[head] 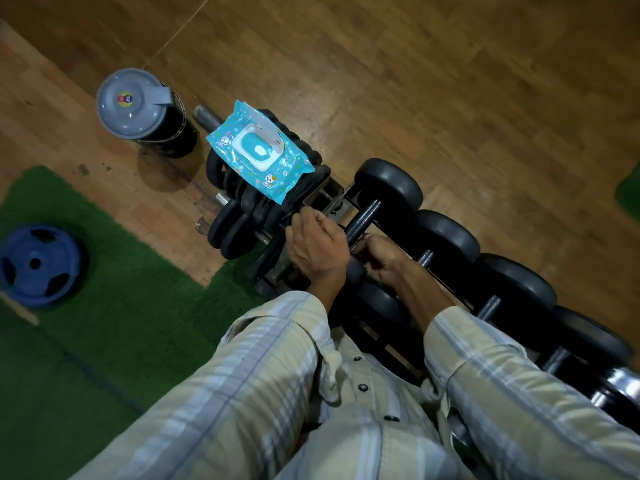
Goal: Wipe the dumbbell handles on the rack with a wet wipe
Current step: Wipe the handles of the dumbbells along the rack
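Down at the rack's (332, 199) near end, both hands curl round the dark ridged handle (363, 220) of the first dumbbell — left hand (317, 247) in a tight grip, right hand (379, 261) too; whether a wipe sits inside, I cannot tell. Round matte heads (389, 185) line the rack's far edge. Glossy turquoise wipes pack (259, 152) rests on stacked plates (239, 216).

Hidden / cut off: hands, dumbbell row, pack text

Near end of first dark knurled dumbbell handle (363, 220) covered by left hand (317, 247) and right hand (382, 261); any wipe there can't be made out. Row of black round-headed dumbbells (512, 285) runs out of frame bottom-right, last ones blurred. Small print on turquoise wet-wipe pack (259, 152) too small to read. Blue weight plate (40, 265) blurred at left edge.
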